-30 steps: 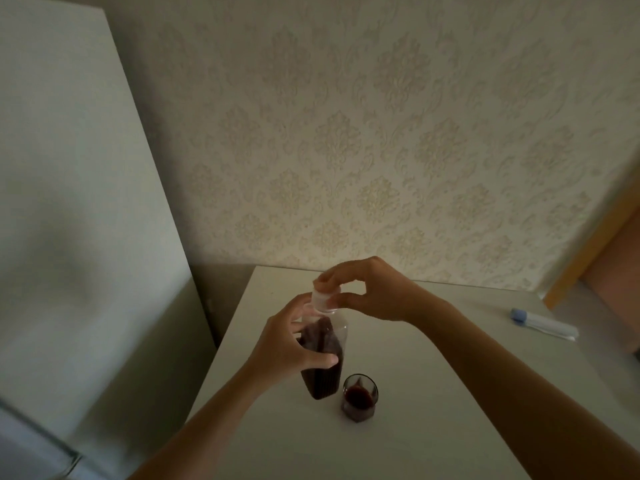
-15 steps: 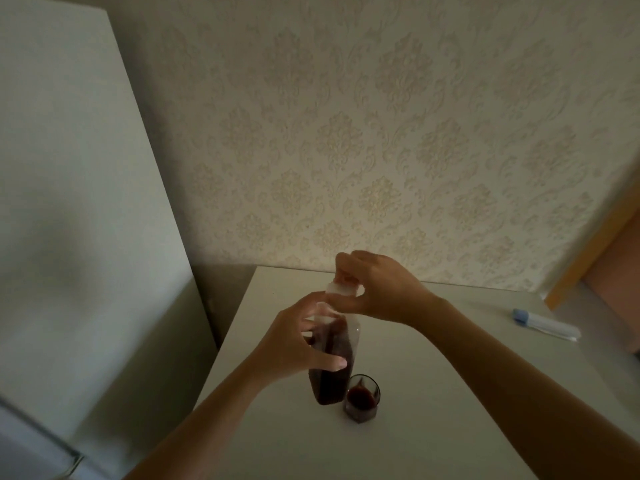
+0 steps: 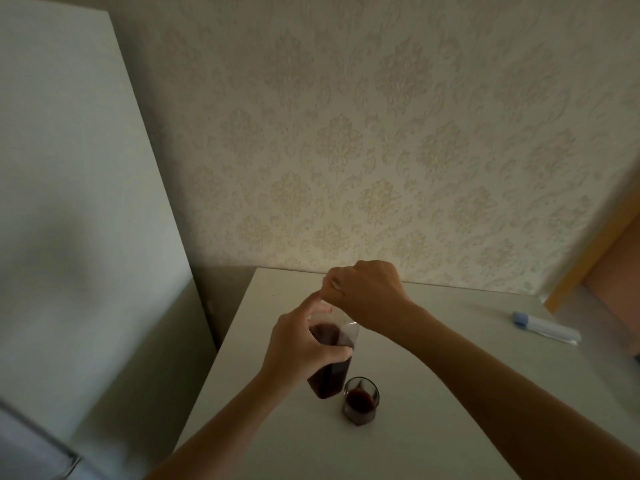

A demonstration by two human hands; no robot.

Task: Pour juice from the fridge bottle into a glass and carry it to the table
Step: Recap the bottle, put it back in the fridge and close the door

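The left hand (image 3: 304, 344) is gripping the juice bottle (image 3: 330, 370) on the white table (image 3: 450, 393) while the right hand (image 3: 367, 289) is pinching its cap, so a twisting wobble risks toppling the filled glass (image 3: 360, 400) just beside it.

The bottle (image 3: 330, 370) is clear plastic, holding dark red juice to about its shoulder. It stands on the white bench (image 3: 433, 393), leaning slightly, with the left hand (image 3: 299, 344) wrapped around its upper body and the right hand (image 3: 367, 291) closed over its top, hiding the neck; a bit of white cap (image 3: 334, 284) shows under those fingers. The glass (image 3: 360, 400) is short, faceted and upright, just beside the bottle's base on the right, with dark juice in its lower part.
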